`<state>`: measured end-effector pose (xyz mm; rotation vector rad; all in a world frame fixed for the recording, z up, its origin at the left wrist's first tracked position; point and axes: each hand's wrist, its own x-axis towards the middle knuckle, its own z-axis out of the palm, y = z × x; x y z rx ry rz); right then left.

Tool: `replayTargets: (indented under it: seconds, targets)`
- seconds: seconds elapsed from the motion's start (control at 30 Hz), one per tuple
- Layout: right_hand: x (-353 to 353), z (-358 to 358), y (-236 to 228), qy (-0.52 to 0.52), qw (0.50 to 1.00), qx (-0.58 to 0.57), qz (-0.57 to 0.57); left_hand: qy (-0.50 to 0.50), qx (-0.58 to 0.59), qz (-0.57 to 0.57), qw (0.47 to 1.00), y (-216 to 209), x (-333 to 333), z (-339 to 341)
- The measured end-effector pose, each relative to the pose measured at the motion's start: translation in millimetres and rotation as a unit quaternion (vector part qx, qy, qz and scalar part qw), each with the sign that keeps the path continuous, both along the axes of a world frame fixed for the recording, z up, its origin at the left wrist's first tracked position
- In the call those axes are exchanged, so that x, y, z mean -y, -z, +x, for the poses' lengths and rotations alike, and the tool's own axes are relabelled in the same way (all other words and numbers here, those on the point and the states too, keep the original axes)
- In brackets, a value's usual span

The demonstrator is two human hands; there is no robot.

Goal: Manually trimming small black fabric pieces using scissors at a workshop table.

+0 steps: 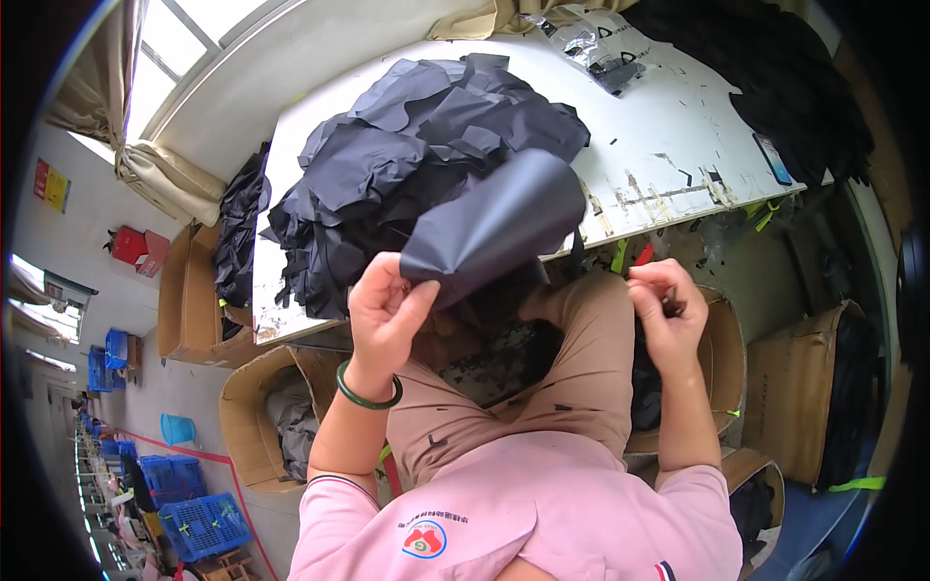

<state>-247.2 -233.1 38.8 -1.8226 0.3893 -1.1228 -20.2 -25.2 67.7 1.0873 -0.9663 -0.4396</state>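
My left hand (385, 308) pinches the near edge of a smooth black fabric piece (504, 218) between thumb and fingers. The piece is raised and curves away over the table's front edge. Behind it rises a big heap of black fabric pieces (387, 155). My right hand (670, 302) is held apart from the fabric, to the right over my knee, its fingertips drawn together. Whether anything small is between them does not show. A red scrap (644, 254) and a yellow-green strip (619, 257) appear just beyond those fingertips.
The white table (668, 136) has a worn, chipped front edge. On it lie a clear plastic bag (591, 48), a phone (772, 159) and another black pile (775, 77). Cardboard boxes (266, 416) (799, 387) holding dark material flank my legs. Blue crates (203, 528) stand at far left.
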Motion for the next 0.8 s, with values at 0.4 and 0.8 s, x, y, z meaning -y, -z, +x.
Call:
replayTargets:
  seconds: [0.4,0.8]
  targets:
    - [-83,74,-20,-0.193,0.974,-0.042,-0.113,-0.040,0.021,0.047,0.998,24,-34,-50]
    - [-75,68,-12,-0.222,0.966,-0.116,-0.058,-0.129,0.217,0.107,0.962,28,-35,-33]
